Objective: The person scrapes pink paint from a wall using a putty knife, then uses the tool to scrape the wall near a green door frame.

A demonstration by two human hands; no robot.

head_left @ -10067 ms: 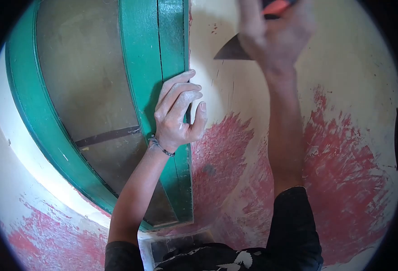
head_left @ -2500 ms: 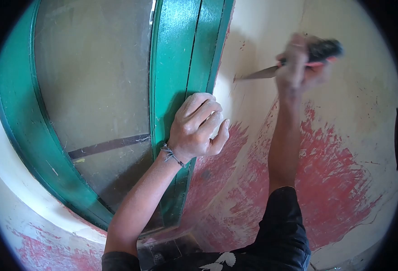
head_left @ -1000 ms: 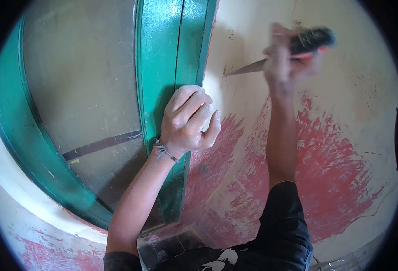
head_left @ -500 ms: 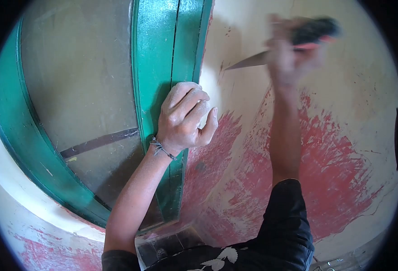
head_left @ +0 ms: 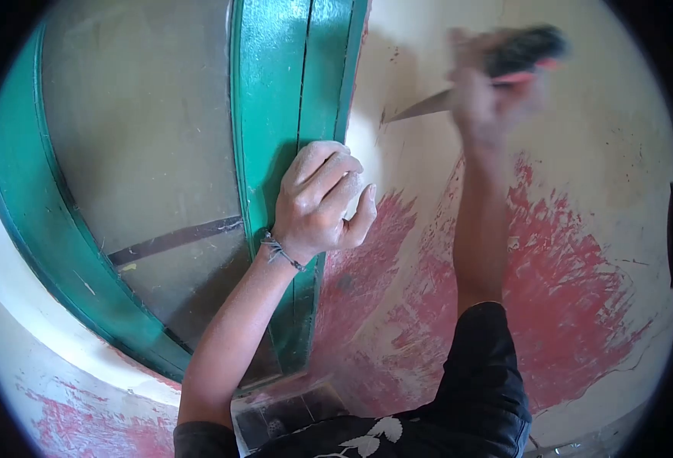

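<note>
My left hand, dusty and with a cord bracelet at the wrist, is curled over the right edge of the green wooden frame. Its knuckles face me and the thumb sticks out over the wall, hiding the fingertips. Up to the right, my right hand is closed round the black and red handle of a scraper, blurred by motion. The scraper's tapering metal blade points left, its tip close to a dark mark on the cream wall.
Below my right arm spreads a large rough red patch on the wall, with another along the frame's lower edge. Left stands a dull brown panel inside the green frame. A dark framed object lies low, near my black shirt.
The view has shifted slightly, so the frame and left hand appear a little further right. My right hand and the scraper stay in nearly the same place, still blurred.
</note>
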